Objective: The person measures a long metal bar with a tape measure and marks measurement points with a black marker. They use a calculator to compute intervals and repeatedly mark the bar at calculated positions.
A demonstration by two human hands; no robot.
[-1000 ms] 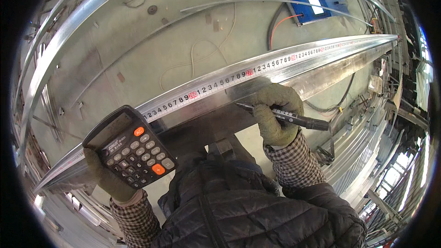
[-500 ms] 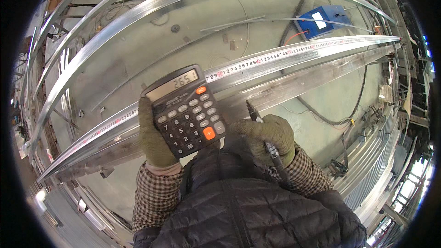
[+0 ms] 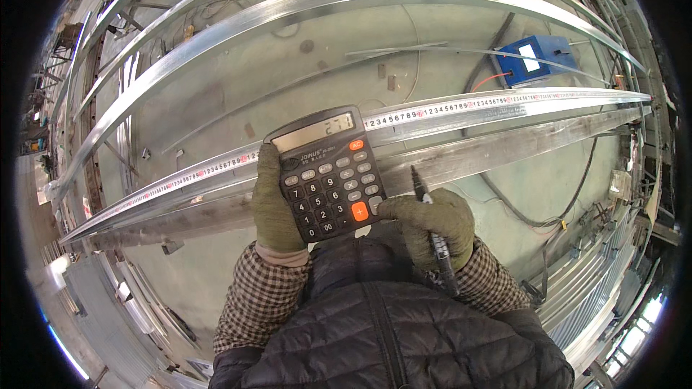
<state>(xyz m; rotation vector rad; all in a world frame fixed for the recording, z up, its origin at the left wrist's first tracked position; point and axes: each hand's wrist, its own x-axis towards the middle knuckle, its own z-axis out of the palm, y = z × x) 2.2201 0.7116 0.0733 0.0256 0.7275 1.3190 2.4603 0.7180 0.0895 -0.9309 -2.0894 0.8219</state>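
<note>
In a dark green glove, my left hand (image 3: 276, 209) grips the left side of a black calculator (image 3: 315, 202), whose keys and display face up toward me. My right hand (image 3: 440, 222), gloved alike, is closed around a black marker pen (image 3: 441, 248) with its dark tip pointing up and away. One finger of that hand reaches the calculator's lower right keys, by the orange one. Behind the calculator a white tape measure (image 3: 461, 106) lies stretched along a shiny metal bar (image 3: 432, 124). A duller metal bar (image 3: 490, 148) runs parallel on the near side.
Farther off, long curved-looking metal bars (image 3: 310, 1) span the view, one with handwriting on it. A blue box (image 3: 537, 57) with an orange cable sits on the floor at the back right. A dark cable (image 3: 515, 212) and stacked metal profiles (image 3: 595, 284) lie on the right.
The view has shifted, so hands and calculator appear farther right. The calculator's display now reads differently. My right finger stays at its lower right keys, and both hands keep their holds.
</note>
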